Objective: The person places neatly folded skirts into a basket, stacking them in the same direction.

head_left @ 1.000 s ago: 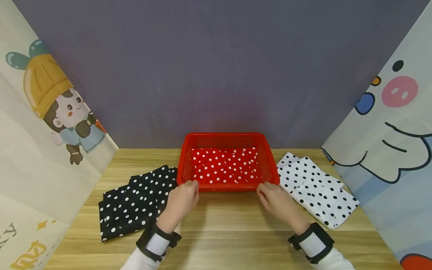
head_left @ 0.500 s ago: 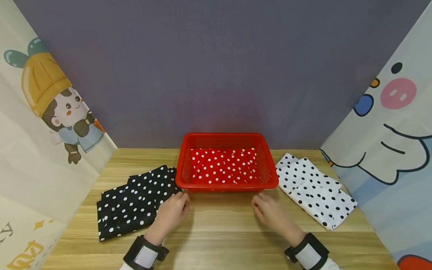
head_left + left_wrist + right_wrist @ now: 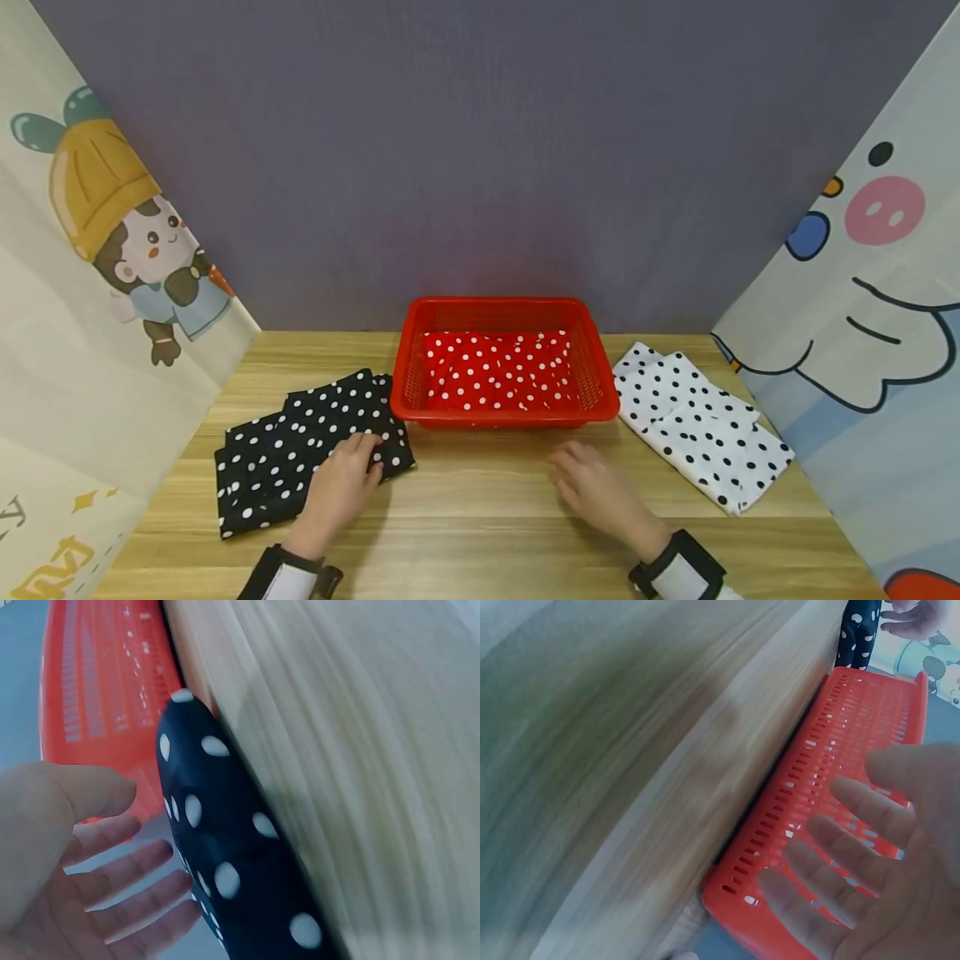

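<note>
From the basket (image 3: 504, 416), the left hand (image 3: 341, 483) is at 8 o'clock by the black cloth (image 3: 283, 460), the right hand (image 3: 597, 492) at 5, both loosely spread and empty.

Just below the frame's centre, a basket (image 3: 504, 416) stands on the table (image 3: 480, 533), one cloth (image 3: 498, 373) inside it, a backdrop (image 3: 480, 167) behind. A second cloth (image 3: 277, 467) lies lower left, partly behind the left hand (image 3: 343, 483); a third cloth (image 3: 701, 425) lies right of the right hand (image 3: 603, 497).
</note>
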`<state>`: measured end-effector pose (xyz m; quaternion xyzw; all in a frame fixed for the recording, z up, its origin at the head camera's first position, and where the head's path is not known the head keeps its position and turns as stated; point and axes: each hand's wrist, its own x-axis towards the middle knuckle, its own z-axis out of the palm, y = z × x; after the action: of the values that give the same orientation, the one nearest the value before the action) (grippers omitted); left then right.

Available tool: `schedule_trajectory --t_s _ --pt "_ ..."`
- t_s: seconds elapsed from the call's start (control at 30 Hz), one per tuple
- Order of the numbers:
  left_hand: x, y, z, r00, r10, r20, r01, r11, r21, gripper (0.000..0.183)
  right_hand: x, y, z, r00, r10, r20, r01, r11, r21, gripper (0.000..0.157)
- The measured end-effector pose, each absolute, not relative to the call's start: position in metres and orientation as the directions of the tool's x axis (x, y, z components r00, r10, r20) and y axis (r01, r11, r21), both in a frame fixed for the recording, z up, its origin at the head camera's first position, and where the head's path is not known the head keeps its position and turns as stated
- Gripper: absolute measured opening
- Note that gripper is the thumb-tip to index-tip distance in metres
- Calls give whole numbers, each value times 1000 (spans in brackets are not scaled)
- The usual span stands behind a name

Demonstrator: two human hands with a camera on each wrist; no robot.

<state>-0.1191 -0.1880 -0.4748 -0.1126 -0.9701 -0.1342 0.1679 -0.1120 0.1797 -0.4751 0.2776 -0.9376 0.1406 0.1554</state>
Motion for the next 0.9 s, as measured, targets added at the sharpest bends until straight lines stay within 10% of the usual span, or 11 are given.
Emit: schedule_trajectory --t_s 0.47,0.9 --pt "-116 -226 -474 -911 -36 410 65 971 230 36 -99 162 -483 -756 -559 341 -636 750 -180 33" --pt "-113 -268 -473 -990 -136 33 -126 970 208 56 -95 158 -485 -764 -546 344 -625 759 -184 31"
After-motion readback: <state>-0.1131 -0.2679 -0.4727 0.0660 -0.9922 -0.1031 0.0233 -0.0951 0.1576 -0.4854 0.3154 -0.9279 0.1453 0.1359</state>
